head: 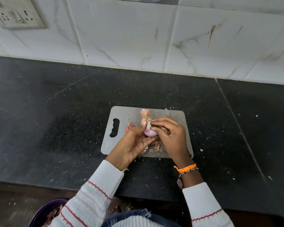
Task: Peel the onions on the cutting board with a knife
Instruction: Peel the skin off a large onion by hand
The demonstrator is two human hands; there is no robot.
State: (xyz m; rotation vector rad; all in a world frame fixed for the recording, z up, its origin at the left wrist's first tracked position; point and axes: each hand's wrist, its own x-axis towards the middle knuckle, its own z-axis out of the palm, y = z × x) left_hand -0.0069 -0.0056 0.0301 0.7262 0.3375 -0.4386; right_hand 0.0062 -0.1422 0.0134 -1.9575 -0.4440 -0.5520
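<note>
A person's two hands worked over a grey cutting board point(179, 122) that lay on a dark speckled countertop point(56, 104), a little below and right of the frame's centre.

The left hand point(131, 145) came up from the lower middle of the frame, its fingers and thumb curled around a partly peeled onion point(148, 130), which it held just above the board. The onion showed pale pink flesh, with a papery tuft at its upper end.

The right hand point(169, 135) came in from the lower right. Its fingertips point(154, 122) were bent in and touched the top of the same onion, where they seemed to pinch the skin. A knife point(166, 112) blade tip stuck up beyond this hand at the board's upper edge; the handle was hidden, so how the hand held it could not be told. An orange thread band point(186, 167) circled the right wrist.

A second, unpeeled onion point(129, 128) rested on the board to the left of the hands, beside the board's handle cutout point(114, 127). Loose dry peels point(156, 146) lay on the board beneath the hands.

A purple bowl point(44, 212) of scraps sat at the lower left edge. A wall socket point(16, 15) was mounted on the white tiles at the upper left.
</note>
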